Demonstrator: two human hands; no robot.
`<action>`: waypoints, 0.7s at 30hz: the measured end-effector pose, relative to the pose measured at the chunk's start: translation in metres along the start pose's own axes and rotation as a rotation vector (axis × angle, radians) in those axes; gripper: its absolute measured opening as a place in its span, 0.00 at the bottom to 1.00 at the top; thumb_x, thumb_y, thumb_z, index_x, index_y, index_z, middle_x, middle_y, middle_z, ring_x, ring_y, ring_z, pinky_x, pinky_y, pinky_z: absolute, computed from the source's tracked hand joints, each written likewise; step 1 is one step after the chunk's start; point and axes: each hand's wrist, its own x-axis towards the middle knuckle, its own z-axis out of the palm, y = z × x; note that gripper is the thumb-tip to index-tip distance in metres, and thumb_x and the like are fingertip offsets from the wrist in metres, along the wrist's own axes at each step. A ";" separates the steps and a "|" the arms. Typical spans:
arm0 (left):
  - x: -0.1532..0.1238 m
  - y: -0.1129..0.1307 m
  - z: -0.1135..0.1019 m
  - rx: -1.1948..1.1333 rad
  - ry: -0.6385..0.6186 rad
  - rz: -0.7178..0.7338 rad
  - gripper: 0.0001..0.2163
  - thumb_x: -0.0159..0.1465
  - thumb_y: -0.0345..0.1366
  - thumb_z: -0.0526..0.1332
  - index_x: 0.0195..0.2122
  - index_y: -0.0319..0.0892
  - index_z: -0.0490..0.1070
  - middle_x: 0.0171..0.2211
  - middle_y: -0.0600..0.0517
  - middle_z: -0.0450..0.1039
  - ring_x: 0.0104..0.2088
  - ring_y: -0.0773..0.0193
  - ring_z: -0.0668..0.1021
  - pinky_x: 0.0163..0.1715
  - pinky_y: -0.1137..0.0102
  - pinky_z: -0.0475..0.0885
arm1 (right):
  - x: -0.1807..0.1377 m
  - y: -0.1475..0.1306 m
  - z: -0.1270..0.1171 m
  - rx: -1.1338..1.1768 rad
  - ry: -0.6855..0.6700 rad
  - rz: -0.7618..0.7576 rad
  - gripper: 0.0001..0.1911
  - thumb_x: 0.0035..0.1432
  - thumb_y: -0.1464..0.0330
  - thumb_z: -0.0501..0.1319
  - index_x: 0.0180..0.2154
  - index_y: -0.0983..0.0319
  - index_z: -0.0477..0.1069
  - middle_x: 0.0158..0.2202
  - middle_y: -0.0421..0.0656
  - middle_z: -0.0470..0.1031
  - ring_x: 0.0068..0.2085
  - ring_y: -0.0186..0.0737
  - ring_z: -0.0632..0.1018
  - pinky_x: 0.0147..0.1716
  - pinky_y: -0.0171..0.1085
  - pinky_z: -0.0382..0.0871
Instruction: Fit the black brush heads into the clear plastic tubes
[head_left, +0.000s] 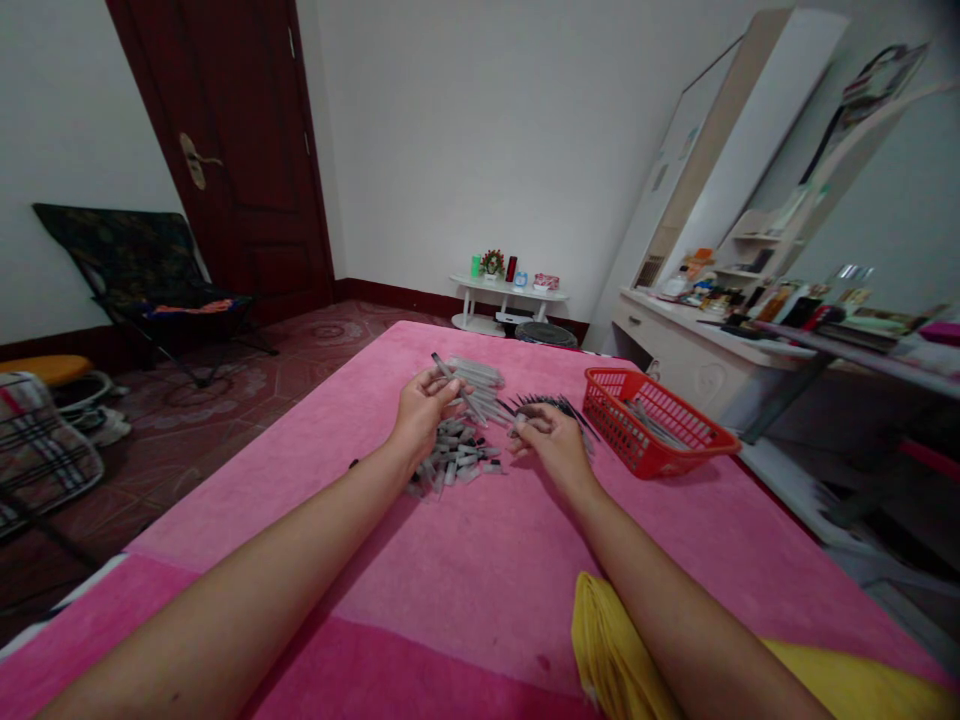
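My left hand (421,408) is closed around a thin grey pen-like stick (456,385) that juts up and to the right. My right hand (546,434) is pinched on a small grey piece I cannot make out. Both hands hover over the pink blanket (480,560). Under them lies a heap of short grey caps (457,458). Behind the heap is a pile of grey tubes (480,375), and a fan of thin black sticks (551,405) lies by my right hand.
A red plastic basket (652,420) holding several grey sticks stands to the right on the blanket. Yellow cloth (607,640) lies under my right forearm. A dressing table (720,350) sits right, a folding chair (142,280) and dark door (232,150) left.
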 end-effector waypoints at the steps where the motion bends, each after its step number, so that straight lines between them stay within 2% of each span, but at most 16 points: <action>1: 0.000 0.000 -0.001 -0.021 0.013 -0.020 0.18 0.48 0.34 0.68 0.40 0.39 0.68 0.34 0.49 0.74 0.37 0.60 0.79 0.28 0.72 0.75 | 0.000 -0.001 -0.001 0.024 0.018 0.016 0.16 0.45 0.64 0.63 0.38 0.62 0.66 0.26 0.40 0.74 0.23 0.37 0.77 0.19 0.33 0.72; 6: 0.003 -0.001 -0.003 -0.125 0.072 -0.104 0.13 0.49 0.29 0.67 0.36 0.37 0.68 0.32 0.50 0.75 0.34 0.62 0.79 0.32 0.69 0.76 | 0.004 0.004 -0.008 -0.006 0.132 -0.032 0.16 0.44 0.60 0.66 0.29 0.63 0.65 0.22 0.38 0.72 0.20 0.32 0.72 0.17 0.29 0.66; 9: 0.004 -0.002 -0.003 -0.166 0.075 -0.123 0.10 0.49 0.27 0.66 0.33 0.37 0.68 0.31 0.51 0.75 0.34 0.63 0.79 0.34 0.69 0.76 | 0.006 0.006 -0.008 0.029 0.163 -0.052 0.16 0.43 0.61 0.67 0.30 0.63 0.66 0.19 0.35 0.70 0.18 0.29 0.69 0.16 0.28 0.64; 15: 0.003 -0.003 0.000 -0.172 0.076 -0.143 0.08 0.50 0.27 0.66 0.31 0.36 0.69 0.30 0.50 0.76 0.33 0.64 0.79 0.36 0.70 0.76 | 0.001 -0.001 0.001 0.272 0.102 0.053 0.15 0.40 0.65 0.69 0.29 0.63 0.67 0.24 0.40 0.75 0.25 0.33 0.76 0.25 0.31 0.72; 21: 0.001 -0.003 0.003 -0.180 0.085 -0.150 0.08 0.49 0.26 0.67 0.30 0.36 0.70 0.29 0.51 0.75 0.32 0.65 0.79 0.36 0.70 0.76 | -0.002 -0.003 0.004 0.303 0.052 0.012 0.16 0.40 0.64 0.70 0.30 0.63 0.68 0.25 0.40 0.76 0.27 0.35 0.78 0.28 0.33 0.73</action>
